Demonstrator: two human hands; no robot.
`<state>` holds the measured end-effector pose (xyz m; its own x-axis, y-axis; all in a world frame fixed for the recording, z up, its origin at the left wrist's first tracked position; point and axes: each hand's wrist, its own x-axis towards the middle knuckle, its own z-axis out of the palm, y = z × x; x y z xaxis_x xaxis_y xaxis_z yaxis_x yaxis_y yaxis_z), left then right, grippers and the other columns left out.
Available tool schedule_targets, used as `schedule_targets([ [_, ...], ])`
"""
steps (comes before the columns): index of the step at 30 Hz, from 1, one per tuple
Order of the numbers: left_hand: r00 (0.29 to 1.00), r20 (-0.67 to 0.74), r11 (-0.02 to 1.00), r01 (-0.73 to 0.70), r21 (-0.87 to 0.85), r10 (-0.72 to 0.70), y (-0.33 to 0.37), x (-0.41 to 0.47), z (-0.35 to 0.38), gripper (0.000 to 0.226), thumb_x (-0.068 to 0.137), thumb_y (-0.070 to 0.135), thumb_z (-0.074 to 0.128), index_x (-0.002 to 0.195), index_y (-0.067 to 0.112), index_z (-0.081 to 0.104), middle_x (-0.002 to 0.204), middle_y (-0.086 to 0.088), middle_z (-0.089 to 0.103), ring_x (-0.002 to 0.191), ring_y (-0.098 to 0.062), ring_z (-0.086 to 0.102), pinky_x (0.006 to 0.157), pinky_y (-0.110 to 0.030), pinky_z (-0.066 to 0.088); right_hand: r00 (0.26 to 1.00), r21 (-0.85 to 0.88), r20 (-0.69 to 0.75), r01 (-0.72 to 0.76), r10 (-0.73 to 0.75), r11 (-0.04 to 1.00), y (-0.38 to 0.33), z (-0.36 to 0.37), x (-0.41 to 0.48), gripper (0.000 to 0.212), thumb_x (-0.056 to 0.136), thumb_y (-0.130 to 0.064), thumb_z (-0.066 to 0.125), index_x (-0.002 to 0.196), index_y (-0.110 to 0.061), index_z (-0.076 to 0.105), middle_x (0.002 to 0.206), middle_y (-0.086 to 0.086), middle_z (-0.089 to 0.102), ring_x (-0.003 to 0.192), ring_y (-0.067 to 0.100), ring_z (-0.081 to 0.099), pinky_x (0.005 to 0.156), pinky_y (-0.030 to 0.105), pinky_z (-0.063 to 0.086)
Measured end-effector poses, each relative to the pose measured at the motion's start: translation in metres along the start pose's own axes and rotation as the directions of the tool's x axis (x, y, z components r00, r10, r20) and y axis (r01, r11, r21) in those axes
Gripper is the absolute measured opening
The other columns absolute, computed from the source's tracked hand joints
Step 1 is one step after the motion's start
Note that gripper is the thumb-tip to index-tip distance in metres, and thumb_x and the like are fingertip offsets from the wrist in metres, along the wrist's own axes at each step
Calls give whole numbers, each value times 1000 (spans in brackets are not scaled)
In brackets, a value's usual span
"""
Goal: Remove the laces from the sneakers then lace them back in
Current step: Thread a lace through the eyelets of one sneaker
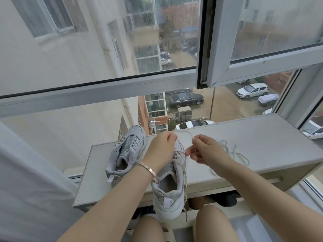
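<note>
Head view: a white lace (184, 132) arcs between both hands above the near sneaker (168, 182), which sits partly laced on the white board (262, 137) by the window, its heel past the front edge. The left hand (161, 149) and right hand (204, 151) each pinch this lace with curled fingers. A second sneaker (127, 151), its eyelets bare, stands just to the left. A loose lace (235, 153) lies on the board to the right. A bracelet (148, 169) circles the left wrist.

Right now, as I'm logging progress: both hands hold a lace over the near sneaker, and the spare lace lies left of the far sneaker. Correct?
Not quite. The head view shows the spare lace on the shelf right of the right hand, not left of the far sneaker. The rest holds: both it and the left hand hold a lace over the near sneaker.
</note>
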<state>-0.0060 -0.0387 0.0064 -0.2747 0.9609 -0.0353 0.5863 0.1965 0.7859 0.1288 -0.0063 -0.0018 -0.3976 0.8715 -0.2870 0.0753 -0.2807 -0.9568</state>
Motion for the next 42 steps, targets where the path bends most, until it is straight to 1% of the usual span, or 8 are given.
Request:
schedule_targets([
  [4,999,-33,912,14,409,0,-13,-13,8,38,85,51,52,98,17,62,91,3,63,89,-18,57,80,-30,47,992,202,-128,7,19,979,5,-10,9,11,94,-11,51,85,-8,56,60,2,61,42,4,48,42,12,42],
  [7,1000,15,828,-27,561,22,-16,-20,16,39,81,51,54,104,21,62,100,6,63,102,-16,53,99,-35,34,995,352,-98,6,31,936,8,-15,9,11,93,-3,49,96,2,59,76,9,65,53,6,59,54,11,51],
  [10,998,27,853,-58,518,52,-18,-25,13,29,80,38,53,101,22,65,99,7,64,101,-14,52,103,-37,30,997,406,-62,-21,50,914,13,-20,5,12,92,0,49,96,4,60,84,13,68,65,13,66,64,18,57],
  [14,991,101,875,-129,466,92,-23,-34,8,30,77,35,56,104,27,65,98,10,63,99,-10,51,95,-33,39,993,235,-110,-22,49,972,26,-22,3,11,89,-9,57,85,-6,66,84,4,68,76,13,60,75,22,54],
  [20,992,38,862,-121,493,118,-39,-44,15,38,82,48,56,114,28,60,115,16,49,117,-4,35,102,-30,30,987,145,-159,-5,28,989,49,-5,2,15,85,-3,63,71,-2,67,69,5,63,60,9,57,60,14,52],
  [24,990,37,878,-135,458,133,-40,-43,14,38,81,46,58,114,28,61,114,17,51,116,-2,36,98,-30,36,989,137,-146,24,-3,990,56,5,4,16,82,3,63,66,1,64,80,6,67,68,12,61,63,15,53],
  [35,977,-42,897,-175,406,210,-47,-48,18,33,74,43,60,101,26,68,106,16,57,109,-4,43,93,-30,39,977,175,-203,95,-59,980,59,15,10,18,79,7,64,63,-2,64,73,-1,67,51,3,58,55,14,50],
  [42,970,-73,902,-188,390,234,-49,-48,19,39,67,45,51,95,25,71,101,16,60,105,-5,47,90,-31,42,994,176,-111,46,-27,983,54,9,11,25,78,9,64,58,-5,61,73,3,65,45,5,50,51,16,43],
])
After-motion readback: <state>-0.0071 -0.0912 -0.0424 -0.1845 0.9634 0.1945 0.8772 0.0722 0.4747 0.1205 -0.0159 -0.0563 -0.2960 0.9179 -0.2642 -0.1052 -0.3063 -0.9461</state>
